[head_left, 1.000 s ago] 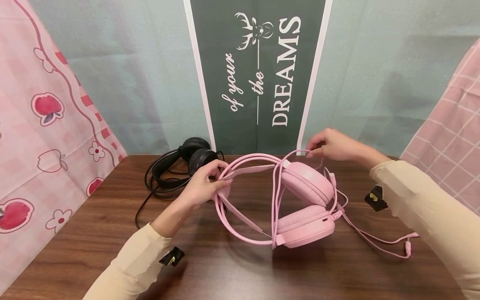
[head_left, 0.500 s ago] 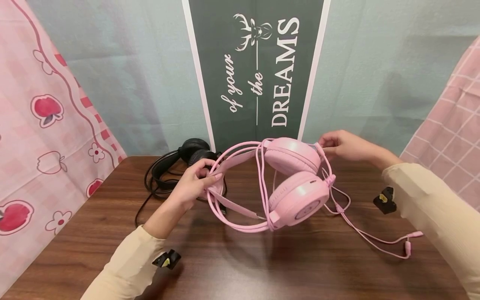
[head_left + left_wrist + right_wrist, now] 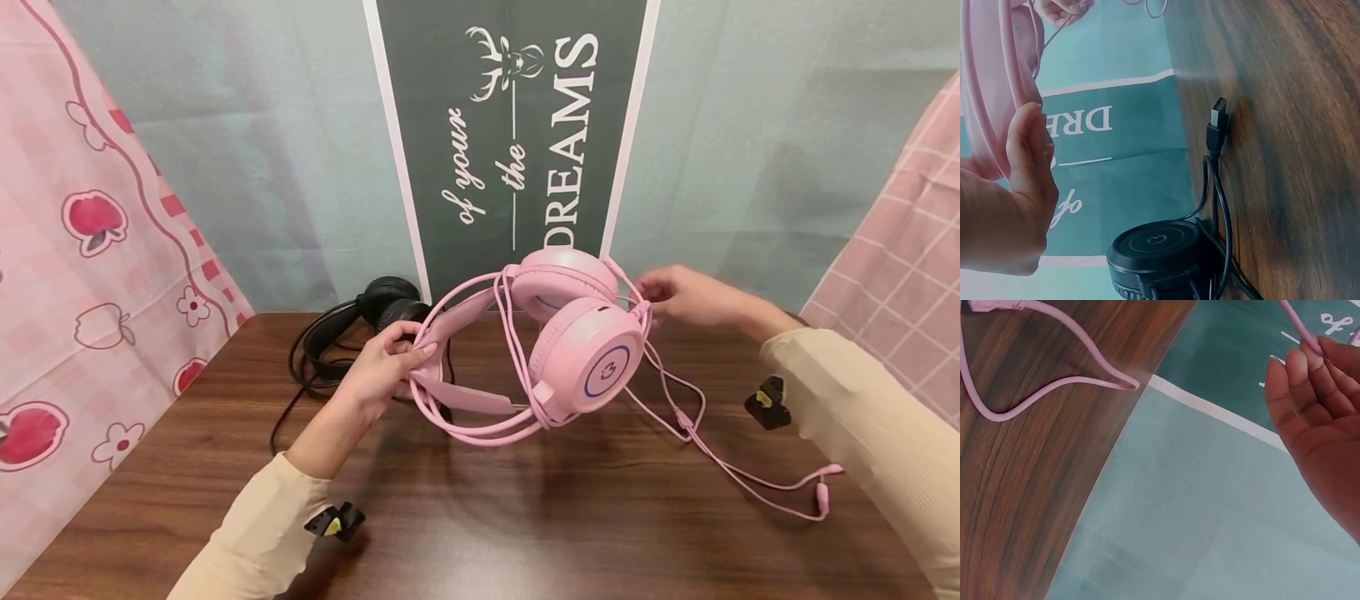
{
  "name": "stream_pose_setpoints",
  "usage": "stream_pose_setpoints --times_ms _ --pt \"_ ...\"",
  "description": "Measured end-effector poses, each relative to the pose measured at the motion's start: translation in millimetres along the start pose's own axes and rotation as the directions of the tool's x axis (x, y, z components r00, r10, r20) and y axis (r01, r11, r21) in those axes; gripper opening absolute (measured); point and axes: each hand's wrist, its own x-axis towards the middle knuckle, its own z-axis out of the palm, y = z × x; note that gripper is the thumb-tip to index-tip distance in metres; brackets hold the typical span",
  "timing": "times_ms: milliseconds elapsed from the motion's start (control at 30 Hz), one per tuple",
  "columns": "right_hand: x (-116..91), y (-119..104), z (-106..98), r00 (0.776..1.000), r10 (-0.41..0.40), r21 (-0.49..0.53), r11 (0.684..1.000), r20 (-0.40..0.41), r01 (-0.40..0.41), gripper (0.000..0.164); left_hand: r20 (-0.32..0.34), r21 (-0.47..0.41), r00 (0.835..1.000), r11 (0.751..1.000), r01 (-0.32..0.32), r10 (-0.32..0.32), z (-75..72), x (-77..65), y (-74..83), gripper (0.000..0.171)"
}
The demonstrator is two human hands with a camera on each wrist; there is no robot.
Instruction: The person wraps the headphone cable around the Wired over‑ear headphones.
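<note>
Pink headphones (image 3: 592, 362) are held above the table, tilted so that one ear cup's round logo faces the head camera. My left hand (image 3: 382, 367) grips the top of their headband, thumb over the band, as the left wrist view also shows. Strands of pink cable (image 3: 517, 350) run across the headband close to the ear cups. Beyond the ear cups, my right hand (image 3: 690, 298) pinches the pink cable between thumb and fingers, plain in the right wrist view, where the hand (image 3: 1329, 419) is at the right edge. The cable's split end with its plugs (image 3: 822, 496) lies on the table.
Black headphones (image 3: 390, 300) lie at the table's back left, their cable coiled around them. Their black USB plug (image 3: 1217, 122) rests on the wooden table (image 3: 637, 533). A printed cloth (image 3: 712, 167) hangs behind, with pink cloths at both sides.
The pink headphones have risen and turned, bringing an ear cup's logo into view. My left hand has shifted slightly left. My right hand has moved a little to the right.
</note>
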Motion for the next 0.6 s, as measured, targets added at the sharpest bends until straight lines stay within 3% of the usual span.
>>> stream_pose_setpoints --times_ms 167,433,600 --pt "1.5 -0.6 3.2 0.999 0.027 -0.014 1.000 0.037 -0.027 0.015 -0.010 -0.021 1.000 1.000 0.014 -0.014 1.8 0.7 0.9 0.020" --pt "-0.1 -3.2 7.2 0.998 0.032 0.195 0.980 0.056 -0.043 0.030 -0.060 -0.055 0.997 0.997 0.047 -0.050 1.6 1.7 4.9 0.018" --pt "0.5 -2.2 8.2 0.999 0.017 0.135 0.991 0.029 -0.020 0.021 -0.055 -0.085 0.997 0.995 0.052 -0.057 0.8 2.9 7.6 0.019"
